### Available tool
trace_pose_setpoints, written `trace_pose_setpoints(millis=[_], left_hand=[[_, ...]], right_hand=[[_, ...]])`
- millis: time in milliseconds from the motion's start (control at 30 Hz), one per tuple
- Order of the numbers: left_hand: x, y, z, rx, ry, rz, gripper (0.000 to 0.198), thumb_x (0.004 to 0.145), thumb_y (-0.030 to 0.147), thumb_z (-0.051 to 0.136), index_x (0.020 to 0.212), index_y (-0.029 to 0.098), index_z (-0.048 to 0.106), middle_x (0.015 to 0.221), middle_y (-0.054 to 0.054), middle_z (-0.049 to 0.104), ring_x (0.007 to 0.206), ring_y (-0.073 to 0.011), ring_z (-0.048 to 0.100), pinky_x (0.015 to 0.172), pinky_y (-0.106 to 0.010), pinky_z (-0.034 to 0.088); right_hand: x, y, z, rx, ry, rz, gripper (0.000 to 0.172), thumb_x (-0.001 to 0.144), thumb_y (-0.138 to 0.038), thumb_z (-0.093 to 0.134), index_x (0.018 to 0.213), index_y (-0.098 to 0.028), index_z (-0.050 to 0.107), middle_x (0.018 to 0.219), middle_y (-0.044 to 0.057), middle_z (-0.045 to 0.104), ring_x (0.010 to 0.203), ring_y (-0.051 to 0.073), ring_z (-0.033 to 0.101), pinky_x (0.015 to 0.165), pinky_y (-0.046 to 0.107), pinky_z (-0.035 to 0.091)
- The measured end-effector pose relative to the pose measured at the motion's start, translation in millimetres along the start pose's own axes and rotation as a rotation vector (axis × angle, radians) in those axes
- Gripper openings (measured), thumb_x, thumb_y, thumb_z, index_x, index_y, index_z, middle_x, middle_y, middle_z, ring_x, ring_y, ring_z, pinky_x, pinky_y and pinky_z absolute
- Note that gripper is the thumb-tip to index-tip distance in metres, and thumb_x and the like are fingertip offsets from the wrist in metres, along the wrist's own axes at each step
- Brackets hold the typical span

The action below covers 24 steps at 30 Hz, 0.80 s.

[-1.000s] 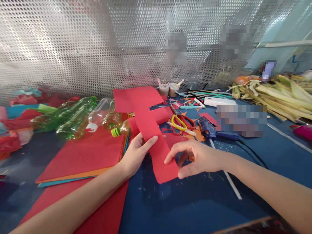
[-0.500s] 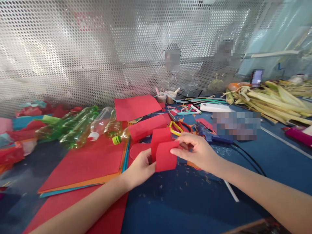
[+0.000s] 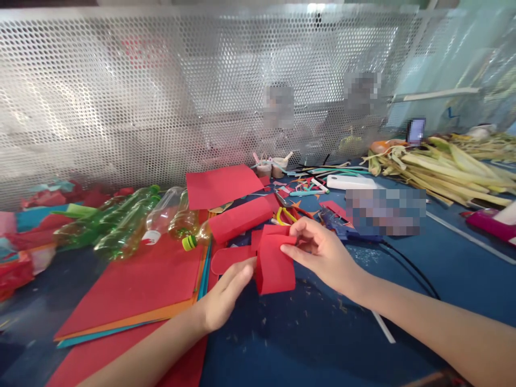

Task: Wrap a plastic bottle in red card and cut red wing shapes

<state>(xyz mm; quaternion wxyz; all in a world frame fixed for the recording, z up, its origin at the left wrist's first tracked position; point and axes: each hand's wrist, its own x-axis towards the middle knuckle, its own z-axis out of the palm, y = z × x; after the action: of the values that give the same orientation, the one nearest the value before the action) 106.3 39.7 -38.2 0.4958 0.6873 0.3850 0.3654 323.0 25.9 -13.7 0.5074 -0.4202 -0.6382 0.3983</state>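
A piece of red paper (image 3: 277,266), bent over into a loop, hangs above the blue table. My right hand (image 3: 324,250) pinches its upper right edge between thumb and fingers. To its left is my left hand (image 3: 228,293), fingers stretched out and thumb lifted off the paper; its fingertips reach the paper's left edge and are partly hidden. Behind the loop lies a bottle wrapped in red paper (image 3: 241,217), its yellow-green cap (image 3: 189,243) pointing left. A red piece with a rounded end (image 3: 229,258) lies just beyond my left fingers.
On the left, a stack of coloured sheets (image 3: 133,290) lies below green and clear bottles (image 3: 129,226). Scissors with yellow handles (image 3: 287,215) and a blue glue gun (image 3: 338,226) with a black cord lie behind my right hand. Dry husks (image 3: 451,164) fill the back right.
My left thumb has come off the red paper and the left fingers have straightened. The paper's two layers have come closer together, still in my right hand. The view has shifted slightly.
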Motion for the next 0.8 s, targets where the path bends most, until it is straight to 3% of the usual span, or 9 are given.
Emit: trace_pose_setpoints(millis=[133, 233, 367, 533, 667, 800], left_hand=[[4, 8, 7.0, 0.03, -0.208, 0.033, 0.047, 0.075, 0.047, 0.069, 0.113, 0.021, 0.066, 0.111, -0.01, 0.071, 0.099, -0.0285, 0.067, 0.089, -0.039, 0.052], [8, 10, 13.1, 0.094, -0.17, -0.01, 0.031, 0.081, 0.039, 0.065, 0.105, 0.021, 0.069, 0.1, -0.007, 0.074, 0.093, -0.0247, 0.068, 0.084, -0.035, 0.054], [10, 6, 14.1, 0.107, -0.151, -0.028, 0.025, 0.082, 0.037, 0.062, 0.098, 0.022, 0.072, 0.091, -0.005, 0.075, 0.084, -0.0217, 0.068, 0.077, -0.032, 0.055], [14, 4, 12.0, 0.094, -0.097, -0.058, 0.021, 0.077, 0.039, 0.066, 0.08, 0.02, 0.074, 0.073, -0.003, 0.074, 0.067, -0.0181, 0.066, 0.066, -0.029, 0.054], [16, 6, 11.9, 0.049, -0.121, -0.07, 0.024, 0.077, 0.041, 0.067, 0.083, 0.02, 0.076, 0.077, -0.005, 0.076, 0.065, -0.0174, 0.067, 0.066, -0.029, 0.055], [15, 8, 11.9, 0.023, -0.132, -0.074, 0.025, 0.077, 0.042, 0.067, 0.082, 0.02, 0.076, 0.078, -0.006, 0.077, 0.063, -0.0173, 0.068, 0.066, -0.03, 0.056]], right_hand=[[2, 4, -3, -0.022, 0.061, -0.044, 0.021, 0.08, -0.034, 0.064, 0.082, -0.023, 0.046, 0.079, -0.001, 0.054, 0.068, 0.012, 0.058, 0.06, 0.023, 0.049], [4, 6, -4, -0.026, 0.076, -0.061, 0.023, 0.082, -0.038, 0.064, 0.082, -0.023, 0.046, 0.077, -0.001, 0.054, 0.067, 0.013, 0.057, 0.058, 0.023, 0.048], [5, 6, -5, -0.023, 0.084, -0.055, 0.028, 0.081, -0.043, 0.065, 0.083, -0.024, 0.044, 0.072, -0.003, 0.055, 0.062, 0.013, 0.056, 0.055, 0.024, 0.047], [5, 4, -6, 0.008, 0.106, -0.022, 0.03, 0.081, -0.036, 0.065, 0.103, -0.025, 0.047, 0.07, -0.003, 0.061, 0.063, 0.015, 0.062, 0.06, 0.028, 0.051], [6, 4, -6, -0.016, 0.089, -0.011, 0.019, 0.082, -0.038, 0.062, 0.09, -0.022, 0.057, 0.074, 0.001, 0.066, 0.07, 0.016, 0.066, 0.063, 0.028, 0.052], [4, 3, -6, -0.034, 0.091, -0.026, 0.016, 0.082, -0.037, 0.062, 0.085, -0.021, 0.056, 0.068, -0.001, 0.063, 0.062, 0.014, 0.063, 0.056, 0.025, 0.05]])
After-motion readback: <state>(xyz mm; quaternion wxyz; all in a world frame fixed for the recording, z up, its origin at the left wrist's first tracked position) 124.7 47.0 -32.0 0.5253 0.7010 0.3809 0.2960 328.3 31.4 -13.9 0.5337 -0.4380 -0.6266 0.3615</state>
